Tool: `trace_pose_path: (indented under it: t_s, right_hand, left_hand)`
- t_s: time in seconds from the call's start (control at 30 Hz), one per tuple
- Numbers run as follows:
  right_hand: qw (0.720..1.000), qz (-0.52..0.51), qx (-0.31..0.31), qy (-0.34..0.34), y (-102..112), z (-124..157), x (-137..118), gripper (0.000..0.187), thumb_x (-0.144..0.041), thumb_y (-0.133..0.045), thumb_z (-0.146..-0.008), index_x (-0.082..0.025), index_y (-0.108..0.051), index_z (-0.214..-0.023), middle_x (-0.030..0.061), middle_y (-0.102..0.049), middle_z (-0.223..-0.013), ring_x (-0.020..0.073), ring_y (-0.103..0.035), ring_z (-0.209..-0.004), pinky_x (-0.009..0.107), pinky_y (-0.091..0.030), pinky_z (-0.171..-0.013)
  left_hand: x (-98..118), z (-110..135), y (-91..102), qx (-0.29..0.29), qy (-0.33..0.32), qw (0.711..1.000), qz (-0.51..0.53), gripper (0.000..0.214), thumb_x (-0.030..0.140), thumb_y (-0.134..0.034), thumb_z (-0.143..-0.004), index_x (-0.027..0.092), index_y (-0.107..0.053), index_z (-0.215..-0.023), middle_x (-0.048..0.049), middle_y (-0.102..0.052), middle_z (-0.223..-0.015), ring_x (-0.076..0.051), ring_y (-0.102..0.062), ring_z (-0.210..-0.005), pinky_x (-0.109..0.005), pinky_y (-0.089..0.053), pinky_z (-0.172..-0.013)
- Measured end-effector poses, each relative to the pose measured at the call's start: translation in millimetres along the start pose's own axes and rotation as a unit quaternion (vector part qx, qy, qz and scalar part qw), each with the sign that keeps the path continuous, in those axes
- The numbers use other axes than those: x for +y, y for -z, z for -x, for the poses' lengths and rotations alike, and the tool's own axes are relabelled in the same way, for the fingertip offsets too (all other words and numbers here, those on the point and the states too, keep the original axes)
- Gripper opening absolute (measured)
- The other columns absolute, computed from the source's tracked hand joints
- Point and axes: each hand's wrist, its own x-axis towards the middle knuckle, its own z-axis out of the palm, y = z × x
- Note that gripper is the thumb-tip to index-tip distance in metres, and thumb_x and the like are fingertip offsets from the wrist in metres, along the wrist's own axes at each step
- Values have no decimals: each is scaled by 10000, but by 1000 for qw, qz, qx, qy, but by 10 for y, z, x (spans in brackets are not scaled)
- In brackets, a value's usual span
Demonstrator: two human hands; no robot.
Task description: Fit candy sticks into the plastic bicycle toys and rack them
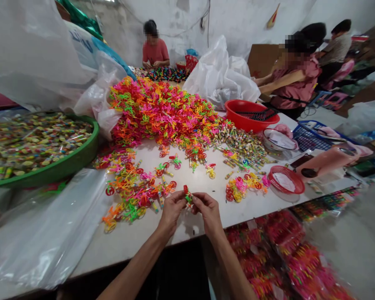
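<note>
My left hand [172, 208] and my right hand [207, 207] meet above the front of the white table [206, 183], both pinching one small plastic toy [187, 194] with red and green parts. Just left of my hands lies a loose heap of small toy bicycles [133, 196] in orange, pink and green. A smaller cluster of toy bicycles [240, 187] sits to the right. Behind them a large pile of bright plastic parts [162, 112] covers the middle of the table, with a spread of small wrapped sticks [240, 146] beside it.
A green basin [81, 156] of wrapped pieces stands at the left, clear plastic sheeting [43, 233] in front of it. A red bowl [248, 114], a small red basket [286, 179] and a blue basket [312, 135] sit right. Other people sit at the far side. Bagged toys [281, 254] lie below.
</note>
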Motion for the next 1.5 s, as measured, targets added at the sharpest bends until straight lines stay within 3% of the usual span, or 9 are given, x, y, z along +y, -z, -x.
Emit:
trace_pose_path:
  t_s: [0.07,0.17,0.33,0.4,0.6,1.0,1.13,1.37,1.5]
  right_hand:
    - [1000,9,19,6,-53,16,23,230,-331,-691,-667,-142,-649,-792,-10,-599,-551,88,-506,-451,220,-393,-469]
    - [1000,-4,25,-2,-72,12,9,236,-339,-689,-662,-144,-639,-785,-8,-600,-533,109,-527,-451,241,-420,-478]
    - [1000,-14,14,-5,46,-58,-113,196,-321,-674,-671,-146,-634,-752,-11,-596,-579,70,-483,-418,207,-359,-440]
    - [999,28,19,10,98,-79,-158,183,-317,-672,-673,-146,-631,-723,-27,-564,-552,53,-440,-395,195,-315,-415]
    - [993,58,-80,-60,143,-30,-156,201,-345,-653,-689,-148,-610,-677,-47,-495,-513,44,-386,-392,194,-279,-397]
    - [988,-14,-98,-118,156,-38,-74,222,-357,-658,-701,-145,-592,-704,-49,-505,-492,31,-366,-325,179,-223,-344]
    - [985,-5,-128,-113,145,-30,-84,234,-375,-647,-713,-149,-588,-721,-46,-516,-519,36,-391,-343,177,-266,-362]
    - [980,170,-104,0,-25,-23,-33,236,-395,-605,-736,-168,-565,-687,-72,-444,-472,62,-412,-377,186,-344,-390]
    - [970,222,-98,27,-78,-117,13,256,-414,-525,-794,-172,-592,-845,-26,-542,-635,81,-491,-452,207,-400,-450]
  left_hand:
    - [-11,54,-20,-12,-19,1000,0,228,301,-679,-659,132,-690,-812,-38,-663,-743,-103,-536,-606,-238,-438,-591]
    - [-32,103,-5,-79,-1,996,31,295,330,-631,-720,156,-661,-956,-41,-669,-806,-106,-555,-653,-244,-439,-639]
    - [-29,50,108,-18,12,1000,19,260,301,-721,-616,121,-667,-795,-48,-662,-740,-119,-574,-633,-221,-433,-560]
    - [18,38,147,-27,38,998,30,246,292,-717,-621,117,-660,-783,-51,-659,-746,-131,-592,-650,-242,-464,-585]
    - [123,90,168,-130,75,987,54,207,225,-687,-665,115,-624,-829,-39,-640,-720,-111,-578,-589,-261,-500,-566]
    - [76,67,199,-127,96,984,83,195,217,-693,-665,123,-606,-812,-23,-626,-681,-103,-574,-552,-238,-504,-512]
    - [79,71,218,-141,114,980,76,230,246,-704,-650,115,-621,-820,-32,-632,-680,-103,-568,-541,-241,-490,-512]
    - [19,51,297,-47,55,996,-50,283,338,-723,-598,129,-601,-746,-13,-614,-603,-113,-553,-523,-239,-462,-512]
    - [203,-59,431,7,-23,970,-242,370,399,-647,-641,152,-599,-912,-46,-636,-727,-175,-584,-618,-304,-481,-572]
